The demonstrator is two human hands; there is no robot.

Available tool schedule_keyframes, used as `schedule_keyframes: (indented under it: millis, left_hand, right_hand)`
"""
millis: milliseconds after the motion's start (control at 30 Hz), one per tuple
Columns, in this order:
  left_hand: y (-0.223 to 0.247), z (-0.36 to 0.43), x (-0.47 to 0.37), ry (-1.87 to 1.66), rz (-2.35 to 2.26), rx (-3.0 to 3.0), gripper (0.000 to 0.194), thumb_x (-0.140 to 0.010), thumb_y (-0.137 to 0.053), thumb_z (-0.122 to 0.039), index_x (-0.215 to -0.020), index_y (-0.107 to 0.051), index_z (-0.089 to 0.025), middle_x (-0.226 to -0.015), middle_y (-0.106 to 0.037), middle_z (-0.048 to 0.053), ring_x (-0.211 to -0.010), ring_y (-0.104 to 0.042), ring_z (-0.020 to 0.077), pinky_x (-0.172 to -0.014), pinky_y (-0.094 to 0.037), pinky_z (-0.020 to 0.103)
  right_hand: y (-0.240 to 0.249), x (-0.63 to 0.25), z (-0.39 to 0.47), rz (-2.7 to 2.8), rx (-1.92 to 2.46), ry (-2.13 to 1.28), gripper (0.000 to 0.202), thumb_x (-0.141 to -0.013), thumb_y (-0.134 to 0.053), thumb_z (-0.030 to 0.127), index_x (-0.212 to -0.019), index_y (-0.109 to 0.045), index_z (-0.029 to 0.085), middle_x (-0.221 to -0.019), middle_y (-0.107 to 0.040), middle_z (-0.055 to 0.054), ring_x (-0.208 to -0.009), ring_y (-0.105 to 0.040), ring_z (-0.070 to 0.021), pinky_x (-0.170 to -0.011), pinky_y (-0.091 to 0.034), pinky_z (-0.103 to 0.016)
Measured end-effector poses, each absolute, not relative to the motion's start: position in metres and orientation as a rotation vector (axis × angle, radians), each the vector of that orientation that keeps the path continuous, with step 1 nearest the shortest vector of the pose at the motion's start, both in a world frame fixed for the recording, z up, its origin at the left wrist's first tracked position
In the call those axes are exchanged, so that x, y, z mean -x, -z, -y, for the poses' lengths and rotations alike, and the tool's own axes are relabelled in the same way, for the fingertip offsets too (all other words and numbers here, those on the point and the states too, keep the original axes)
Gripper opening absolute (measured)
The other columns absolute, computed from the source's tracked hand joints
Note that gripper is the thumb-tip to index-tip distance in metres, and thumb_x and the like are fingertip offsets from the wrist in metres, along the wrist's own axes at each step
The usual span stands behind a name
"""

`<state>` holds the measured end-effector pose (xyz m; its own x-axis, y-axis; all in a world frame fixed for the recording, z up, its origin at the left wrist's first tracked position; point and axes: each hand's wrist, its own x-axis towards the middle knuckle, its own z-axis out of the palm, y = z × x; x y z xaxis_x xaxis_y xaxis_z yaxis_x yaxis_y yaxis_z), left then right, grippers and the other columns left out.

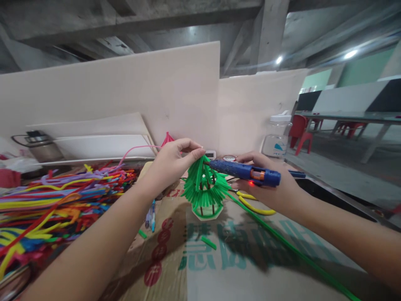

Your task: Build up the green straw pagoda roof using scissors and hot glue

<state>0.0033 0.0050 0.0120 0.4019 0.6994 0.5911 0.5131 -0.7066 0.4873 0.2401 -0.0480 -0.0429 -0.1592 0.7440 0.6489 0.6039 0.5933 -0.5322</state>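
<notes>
A green tiered model (205, 188) made of fuzzy strips stands on the cardboard, with thin brown posts and a pale base. My left hand (178, 161) pinches its pointed top between thumb and fingers. In my right hand (266, 179) is a blue glue gun (247, 172) with a small red light, its nozzle at the upper part of the model. Long green strips (282, 242) run from beside the model toward the lower right. A short green piece (208, 243) lies in front of the model. Yellow-handled scissors (255, 205) lie below my right hand.
Many coloured pipe cleaners (62, 205) are heaped at the left. Behind them are a metal flask (42, 146) and white boards (103, 146). A clear bottle (277, 136) stands behind my right hand. Pens (153, 216) lie left of the model. Printed cardboard (225, 276) covers the work surface.
</notes>
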Motion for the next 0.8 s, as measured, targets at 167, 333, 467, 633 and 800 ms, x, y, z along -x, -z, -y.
schedule_keyframes:
  millis: [167,333,467,633,800]
  left_hand:
    - [-0.0124,-0.0036,-0.0046,-1.195,-1.068,-2.430,0.027,-0.089,-0.061,-0.042,-0.087,-0.069,-0.017,-0.085,-0.071,0.003,-0.077,-0.063,0.0166,-0.072,-0.049,0.026]
    - [-0.0124,-0.0044,-0.0047,-1.191,-1.065,-2.428,0.026,-0.089,-0.061,-0.041,-0.088,-0.070,-0.016,-0.085,-0.071,0.003,-0.077,-0.063,0.0161,-0.072,-0.049,0.026]
    - [-0.0124,-0.0043,-0.0047,-1.190,-1.057,-2.424,0.026,-0.089,-0.061,-0.040,-0.088,-0.069,-0.016,-0.084,-0.071,0.003,-0.078,-0.063,0.0155,-0.071,-0.049,0.025]
    - [-0.0127,-0.0039,-0.0052,-1.192,-1.050,-2.416,0.025,-0.089,-0.062,-0.040,-0.088,-0.070,-0.016,-0.084,-0.071,0.003,-0.077,-0.063,0.0159,-0.070,-0.049,0.026]
    - [-0.0123,-0.0052,-0.0045,-1.186,-1.043,-2.412,0.026,-0.089,-0.062,-0.041,-0.088,-0.070,-0.016,-0.084,-0.071,0.003,-0.077,-0.063,0.0152,-0.071,-0.049,0.025]
  right_hand:
    - [0.0421,-0.2393,0.0505,1.830,1.075,-0.144,0.034,-0.076,-0.077,0.040,-0.103,-0.060,0.028,-0.086,-0.074,-0.002,-0.074,-0.069,-0.0227,-0.063,-0.052,-0.032]
    - [0.0407,-0.2378,0.0516,1.806,1.084,-0.125,0.033,-0.076,-0.077,0.042,-0.101,-0.060,0.028,-0.081,-0.073,-0.002,-0.072,-0.069,-0.0237,-0.061,-0.051,-0.033]
    - [0.0409,-0.2384,0.0510,1.817,1.097,-0.126,0.032,-0.077,-0.076,0.044,-0.101,-0.061,0.028,-0.080,-0.072,-0.002,-0.070,-0.068,-0.0228,-0.061,-0.050,-0.033]
    - [0.0385,-0.2381,0.0514,1.817,1.116,-0.102,0.032,-0.076,-0.077,0.043,-0.100,-0.062,0.027,-0.076,-0.072,-0.001,-0.067,-0.066,-0.0211,-0.060,-0.047,-0.031]
    - [0.0359,-0.2373,0.0512,1.818,1.119,-0.145,0.031,-0.073,-0.078,0.039,-0.098,-0.063,0.026,-0.079,-0.074,-0.001,-0.066,-0.065,-0.0201,-0.060,-0.048,-0.030]
